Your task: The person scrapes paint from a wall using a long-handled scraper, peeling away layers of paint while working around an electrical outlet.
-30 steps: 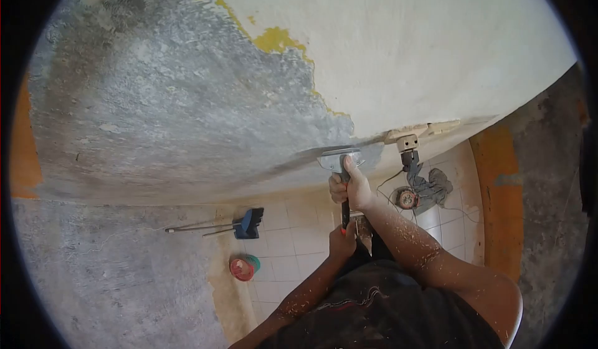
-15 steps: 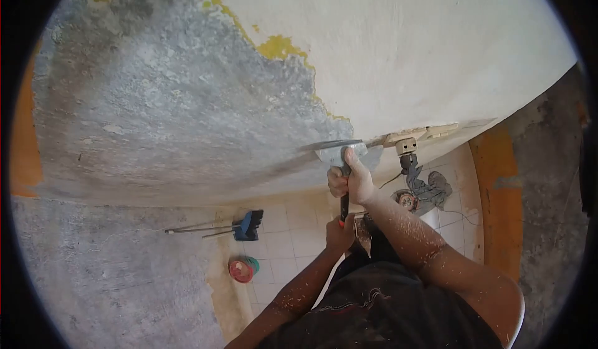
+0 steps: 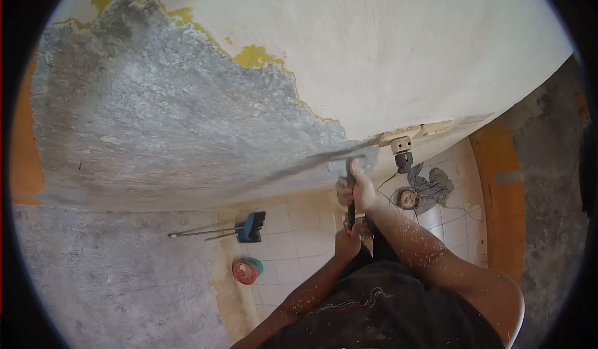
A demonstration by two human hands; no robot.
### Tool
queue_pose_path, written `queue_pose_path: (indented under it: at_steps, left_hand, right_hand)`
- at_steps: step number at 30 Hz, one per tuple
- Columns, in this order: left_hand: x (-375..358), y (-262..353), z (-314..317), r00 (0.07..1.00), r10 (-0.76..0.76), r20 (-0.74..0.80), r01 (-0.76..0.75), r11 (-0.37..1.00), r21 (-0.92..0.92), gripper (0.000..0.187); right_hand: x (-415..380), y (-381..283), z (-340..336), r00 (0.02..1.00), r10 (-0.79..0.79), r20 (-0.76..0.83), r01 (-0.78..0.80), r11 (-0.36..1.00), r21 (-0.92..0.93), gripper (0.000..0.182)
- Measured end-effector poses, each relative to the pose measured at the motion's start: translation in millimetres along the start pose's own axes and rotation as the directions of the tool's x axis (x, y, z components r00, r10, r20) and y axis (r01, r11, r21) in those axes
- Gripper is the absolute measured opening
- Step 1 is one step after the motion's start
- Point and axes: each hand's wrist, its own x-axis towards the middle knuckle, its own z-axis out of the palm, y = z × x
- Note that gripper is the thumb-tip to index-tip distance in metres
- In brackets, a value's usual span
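Observation:
My right hand [image 3: 360, 190] is closed around the upper part of a long-handled wall scraper [image 3: 351, 213], its thumb lying up along the neck. Lower down, my left hand [image 3: 347, 244] grips the end of the black handle, beside a red part. The scraper's wide blade, blurred by motion, is against or close to the lower wall; contact is hard to judge. Around it the wall has a rough grey bare patch [image 3: 187, 112], edged by yellow remnants [image 3: 254, 56]. White paint [image 3: 423, 50] covers the wall above and to the right. Pale flakes speckle both my forearms.
Right of the blade, a socket box [image 3: 403, 145] with a dark plug juts from the wall. Below it lie a grey cloth [image 3: 435, 187], a round corded device [image 3: 408, 198] and a cable. A blue dustpan [image 3: 250, 227] and red basket [image 3: 245, 272] stand on the tiled floor left.
The scraper and both hands have shifted slightly right and down, away from the ragged paint edge. My grip looks the same. The view has also shifted a little.

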Motion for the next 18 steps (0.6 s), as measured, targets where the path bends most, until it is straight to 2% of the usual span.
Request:
queue_pose_path:
  at_steps: [1,3,5,7,9,10,11,13,15,17,18]
  left_hand:
    - [0,-6,6,1.0,-0.023,-0.003,0.023,0.998,-0.06,0.042]
    - [14,-3,7,0.999,-0.035,0.012,0.036,0.999,-0.038,0.041]
    - [28,38,-11,0.997,0.07,-0.045,-0.071,0.997,-0.013,0.04]
    - [28,59,-21,0.993,0.116,-0.031,-0.116,0.993,-0.01,0.042]
    - [18,46,-14,0.996,0.085,-0.016,-0.085,0.996,-0.011,0.041]
    - [11,33,-6,0.993,0.114,-0.029,-0.111,0.991,0.076,0.042]
    - [8,4,8,1.0,0.016,-0.005,-0.017,0.994,-0.105,0.043]
    - [1,20,7,0.999,0.034,-0.039,-0.034,0.999,-0.009,0.042]
    - [13,50,-8,0.993,0.107,-0.04,-0.107,0.994,0.007,0.042]
    - [20,40,-11,0.997,0.07,-0.039,-0.07,0.997,0.011,0.045]
    - [20,40,-12,0.998,0.054,-0.012,-0.054,0.999,-0.005,0.043]
  right_hand:
    - [0,0,-1,0.998,0.048,-0.05,-0.049,0.999,-0.015,0.057]
    - [5,-14,9,0.997,0.056,-0.062,-0.057,0.998,-0.016,0.057]
    - [6,-42,42,0.991,-0.09,0.099,0.105,0.982,-0.158,0.058]
    - [7,-45,44,0.988,-0.112,0.103,0.129,0.977,-0.172,0.058]
    - [5,-34,29,0.996,-0.082,0.037,0.086,0.989,-0.123,0.058]
    - [4,-22,13,0.999,-0.042,-0.003,0.042,0.997,-0.067,0.057]
    - [1,-17,8,0.999,-0.047,0.005,0.047,0.996,-0.073,0.057]
    - [-3,-19,14,0.995,0.062,-0.074,-0.065,0.997,-0.044,0.057]
    - [4,-33,21,0.998,0.041,-0.048,-0.043,0.998,-0.052,0.058]
    - [5,-38,31,0.994,-0.076,0.082,0.084,0.992,-0.092,0.058]
    - [4,-38,33,0.999,-0.037,0.018,0.038,0.999,-0.039,0.058]
